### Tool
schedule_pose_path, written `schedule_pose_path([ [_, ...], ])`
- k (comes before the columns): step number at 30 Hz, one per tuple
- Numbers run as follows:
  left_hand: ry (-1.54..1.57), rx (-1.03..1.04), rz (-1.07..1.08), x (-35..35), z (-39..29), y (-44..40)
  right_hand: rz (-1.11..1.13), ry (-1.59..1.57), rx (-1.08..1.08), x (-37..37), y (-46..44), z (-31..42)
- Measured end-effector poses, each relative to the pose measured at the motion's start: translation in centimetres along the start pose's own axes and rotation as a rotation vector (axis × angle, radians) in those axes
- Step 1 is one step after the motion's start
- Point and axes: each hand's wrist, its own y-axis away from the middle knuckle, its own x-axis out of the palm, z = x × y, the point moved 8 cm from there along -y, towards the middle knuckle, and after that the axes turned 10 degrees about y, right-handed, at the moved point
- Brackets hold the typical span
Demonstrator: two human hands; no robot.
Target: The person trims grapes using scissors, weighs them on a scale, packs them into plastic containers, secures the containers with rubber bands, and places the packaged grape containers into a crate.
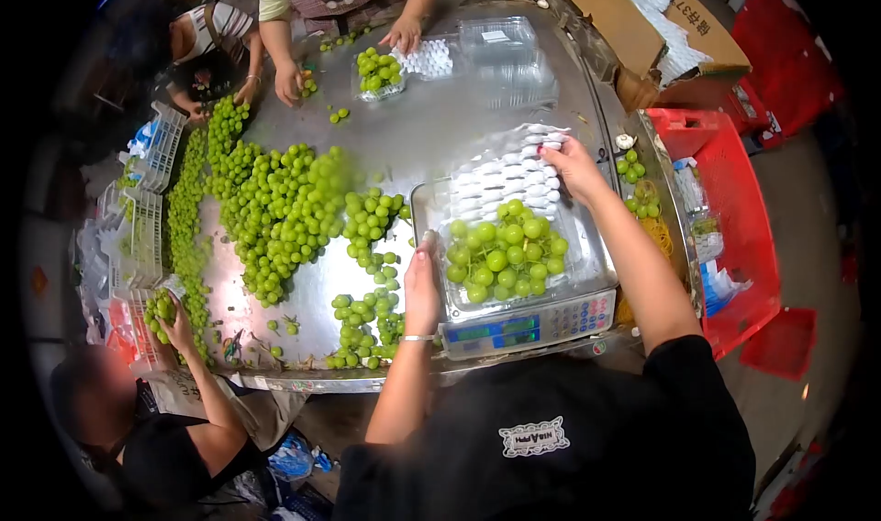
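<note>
Scale [528, 327] stands at the near right corner of the tabletop [395, 145], with the box [578, 241], see-through, on its pan. Grapes [507, 257] lie bunched in the near part of the box; foam [500, 186], white and netted, covers the far part, meeting the bunch along its far side. Right hand [576, 171]: thumb and fingers clamped on the far right corner of the foam, which fans leftward and nearward from them. Grapes lie nearward and a little left of those fingers, apart from them. Left hand [421, 292]: upright beside the left side of the box, fingertips close to the rim; cannot tell whether they grip it. Left hand is nearer the grapes, right hand nearer the foam's far edge. Foam's long axis: cannot tell. Pile [284, 209] of loose bunches spreads toward the tabletop's left edge. Second box [378, 74] sits near the far edge, by a co-worker's hand [404, 33].
</note>
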Motion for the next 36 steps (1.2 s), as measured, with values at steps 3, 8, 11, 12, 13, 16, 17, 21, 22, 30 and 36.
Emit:
schedule_pose_path([
  [3,-0.135,0.005,0.008,-0.5,0.1,-0.1,0.106,0.184,0.018,1.4,0.8,2.4],
  [8,0.241,0.038,-0.106,0.3,-5.1,2.5,0.233,0.981,-0.591,4.2,8.3,10.2],
  [11,-0.018,0.218,-0.068,3.1,-8.9,2.0,0.010,1.127,-0.679,4.1,9.3,9.5],
  [12,-0.031,0.289,-0.030,4.2,-9.6,1.3,0.010,1.126,-0.663,4.5,9.3,8.9],
  [13,-0.043,0.274,0.035,4.4,-9.3,0.1,-0.133,1.096,-0.548,3.9,8.4,8.7],
  [16,-0.112,0.306,0.118,5.6,-10.4,-2.3,-0.440,1.082,-0.510,3.2,8.3,9.8],
  [17,-0.167,0.346,0.133,6.2,-11.0,-3.0,-0.499,0.726,-0.495,1.8,8.6,9.2],
  [21,-0.454,0.575,-0.012,7.4,-12.1,-5.1,-0.564,0.589,-0.576,1.0,8.3,9.2],
  [22,-0.453,0.577,-0.011,8.0,-11.8,-5.3,-0.566,0.727,-0.618,1.3,7.7,9.4],
  [30,-0.415,0.764,-0.300,6.3,-11.7,-6.3,-0.262,0.470,-0.458,0.7,3.0,10.4],
  [36,-0.524,0.471,0.532,5.4,-12.4,2.2,0.178,1.354,-0.816,3.6,12.1,10.9],
])
